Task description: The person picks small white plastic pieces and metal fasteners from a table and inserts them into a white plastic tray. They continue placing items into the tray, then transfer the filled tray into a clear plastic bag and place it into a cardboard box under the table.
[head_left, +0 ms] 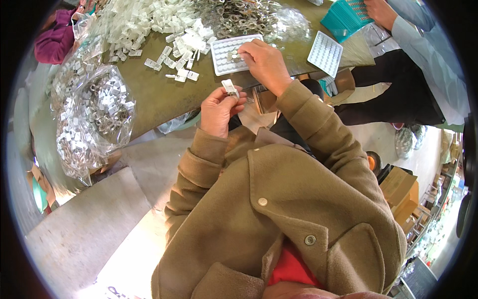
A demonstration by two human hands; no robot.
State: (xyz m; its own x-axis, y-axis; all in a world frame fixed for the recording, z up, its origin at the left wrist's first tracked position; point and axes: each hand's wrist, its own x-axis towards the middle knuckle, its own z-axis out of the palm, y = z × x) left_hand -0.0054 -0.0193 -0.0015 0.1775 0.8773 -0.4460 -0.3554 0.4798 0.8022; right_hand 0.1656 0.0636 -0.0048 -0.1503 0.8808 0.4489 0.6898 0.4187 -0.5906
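Between the thumb and fingers of my left hand (pixel 217 110) is a small white plastic case (pixel 230 88), held upright just off the table's front edge. My right hand (pixel 269 64) reaches over a white plastic tray (pixel 217 62) with rows of round pockets. Its fingertips are pinched together at a few small round silver discs (pixel 232 54) lying in the tray. They look like button cells. Whether a disc is between those fingers is hidden.
Loose white plastic cases (pixel 185 50) are heaped at the left back, beside a pile of metal pieces (pixel 239 19). A clear bag of parts (pixel 107 99) hangs at the left edge. Another white tray (pixel 325 52) and stacked teal trays (pixel 343 22) lie right, near a co-worker's hand (pixel 380 12).
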